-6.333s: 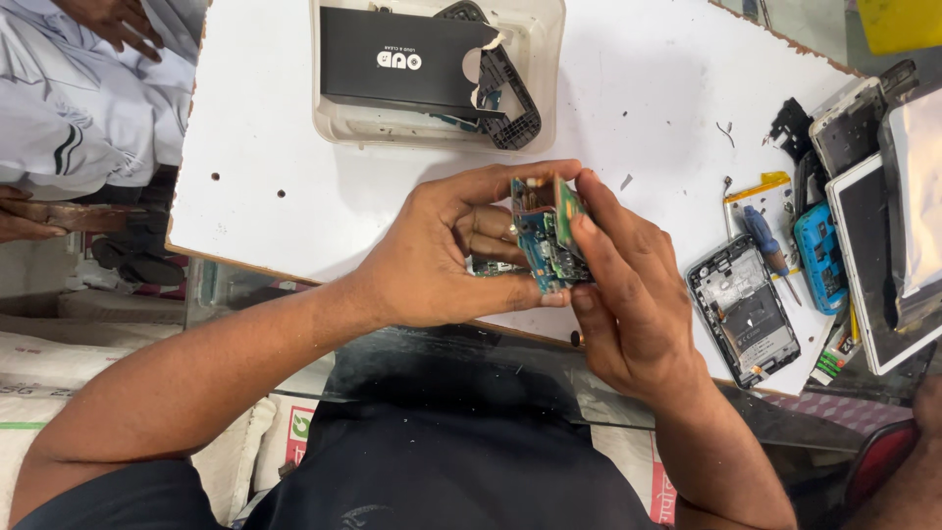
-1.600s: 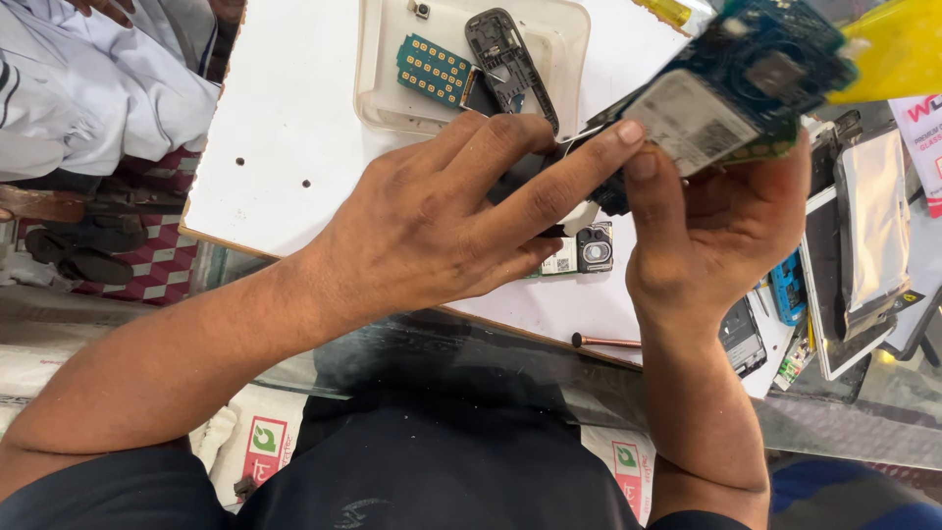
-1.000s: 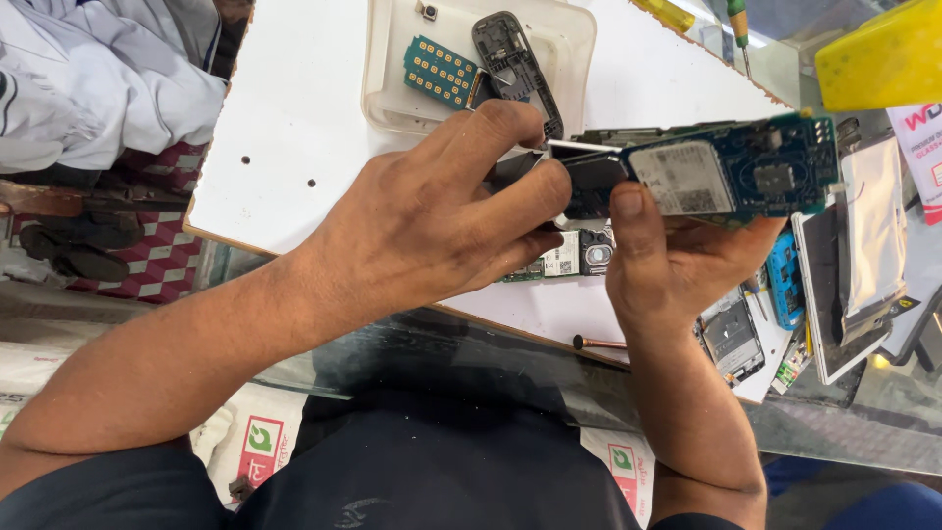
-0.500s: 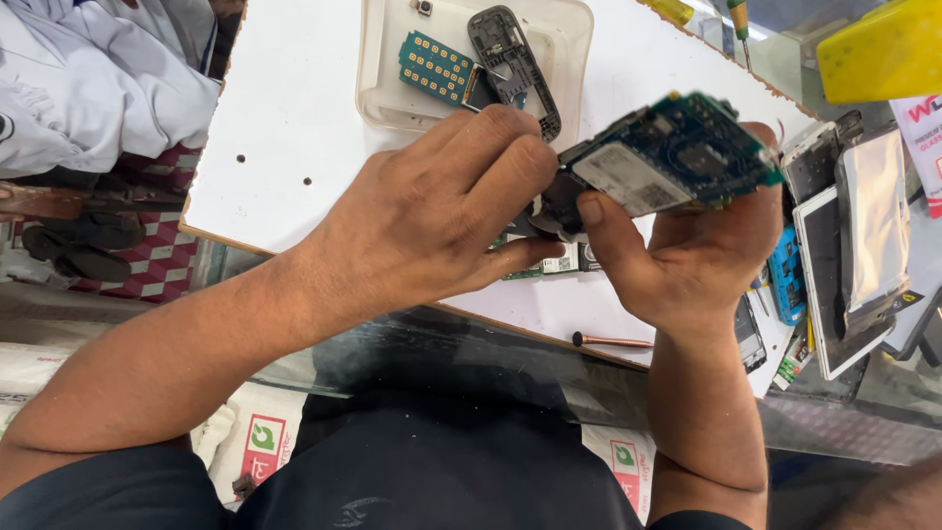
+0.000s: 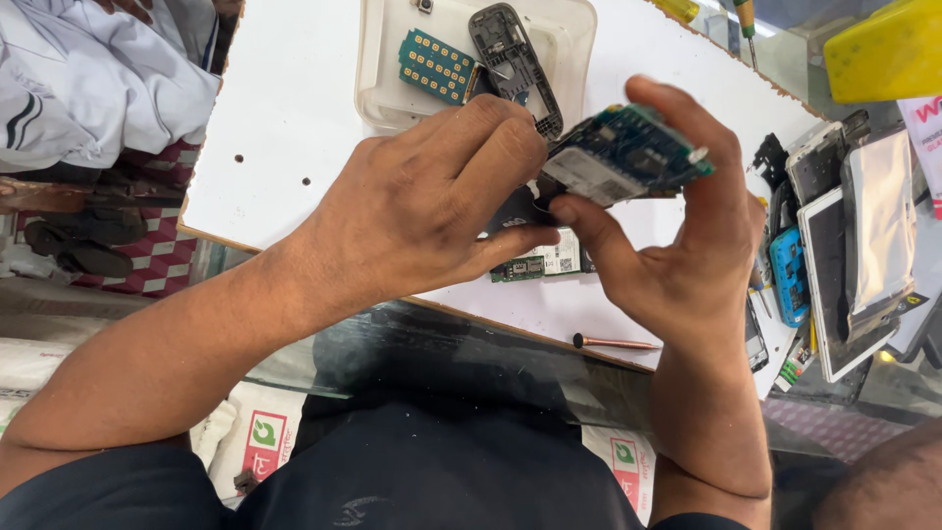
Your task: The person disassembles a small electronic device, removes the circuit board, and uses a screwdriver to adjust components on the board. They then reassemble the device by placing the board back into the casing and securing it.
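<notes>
Clear tray (image 5: 579, 39) at far edge of white table (image 5: 285, 128): holds green keypad board (image 5: 436, 66) and dark phone frame (image 5: 514, 59), side by side, touching.

Circuit board (image 5: 623, 155) held above table, tilted, in front of tray. Right hand (image 5: 677, 265) pinches it, thumb underneath, fingers over far edge. Left hand (image 5: 432, 211) closed on dark piece (image 5: 515, 208) at board's left end.

Since half second ago: board tipped slightly, right fingers curled further over top. Tray contents unchanged.
</notes>
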